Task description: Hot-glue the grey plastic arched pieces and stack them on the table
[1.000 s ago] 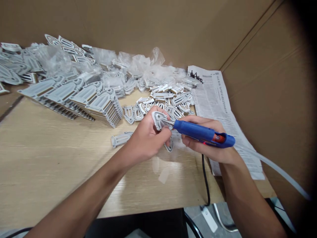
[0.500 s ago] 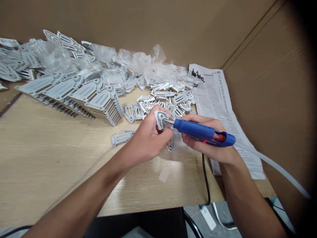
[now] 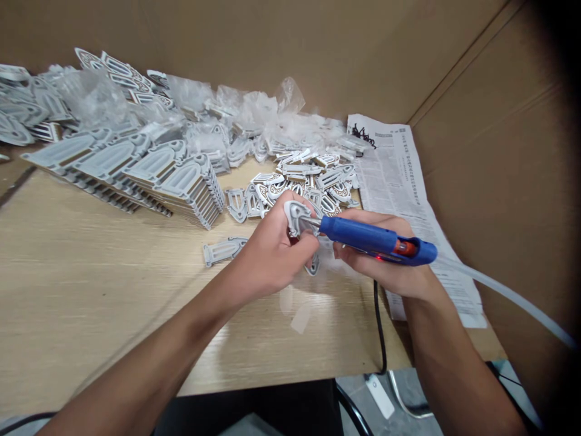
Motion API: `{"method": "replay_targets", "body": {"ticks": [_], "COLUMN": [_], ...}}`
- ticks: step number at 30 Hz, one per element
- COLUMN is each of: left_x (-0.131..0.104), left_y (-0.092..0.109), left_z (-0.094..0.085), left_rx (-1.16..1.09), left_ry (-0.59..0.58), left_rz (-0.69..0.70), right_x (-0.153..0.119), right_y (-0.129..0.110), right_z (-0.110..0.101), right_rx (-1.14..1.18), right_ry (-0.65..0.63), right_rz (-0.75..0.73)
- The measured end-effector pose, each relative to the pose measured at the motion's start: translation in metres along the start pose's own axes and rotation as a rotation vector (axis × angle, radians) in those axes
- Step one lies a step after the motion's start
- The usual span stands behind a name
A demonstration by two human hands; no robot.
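Pinched between the fingers and thumb of my left hand [image 3: 281, 245] is a small grey-white arched piece [image 3: 297, 219]. My right hand [image 3: 384, 257] is wrapped round a blue tool [image 3: 363, 236] with a red light on its side. The tool's metal tip meets the piece, or lies right at it; the exact contact is too small to tell. Below my fingers, part of another grey piece [image 3: 313, 264] shows. One more piece [image 3: 222, 251] lies on the table left of my left hand. Just behind my hands is a loose heap of white and gold pieces [image 3: 299, 172].
Neat stacks of arched pieces [image 3: 177, 172] stand at the left. Behind them lie more pieces in clear plastic bags [image 3: 254, 112]. Newspaper [image 3: 394, 169] covers the right side, with dark curly strands on it. A black cable [image 3: 380, 327] crosses the table's front edge. Cardboard walls [image 3: 490, 151] rise behind and right.
The blue tool and my right hand have shifted very slightly to the right in view. Both hands keep their holds.
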State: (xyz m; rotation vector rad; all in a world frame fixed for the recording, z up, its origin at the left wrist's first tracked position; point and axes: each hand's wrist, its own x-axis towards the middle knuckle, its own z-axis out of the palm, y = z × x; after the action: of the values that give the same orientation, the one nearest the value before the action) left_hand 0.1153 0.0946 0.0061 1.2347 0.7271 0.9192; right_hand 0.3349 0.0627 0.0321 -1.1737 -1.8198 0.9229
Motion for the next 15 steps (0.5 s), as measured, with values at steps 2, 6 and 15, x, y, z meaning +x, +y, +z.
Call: {"method": "replay_targets", "body": {"ticks": [2,6,15], "left_x": [0.0,0.0001,0.0006], "left_y": [-0.0005,-0.0007,0.0018], "left_z": [-0.0002,-0.0006,0.0011], "left_rx": [0.006,0.009,-0.01], "left_ry": [-0.006,-0.014,-0.012], "left_rz": [-0.001,-0.004,-0.008], "right_x": [0.0003,0.0006,0.0003], "right_y": [-0.0007,0.0003,-0.001], "right_z": [0.0,0.0004,0.0006], "right_rx": [-0.005,-0.004,-0.022], "right_ry": [-0.005,0.005,-0.001], "right_rz": [0.003,0.017,0.047]}}
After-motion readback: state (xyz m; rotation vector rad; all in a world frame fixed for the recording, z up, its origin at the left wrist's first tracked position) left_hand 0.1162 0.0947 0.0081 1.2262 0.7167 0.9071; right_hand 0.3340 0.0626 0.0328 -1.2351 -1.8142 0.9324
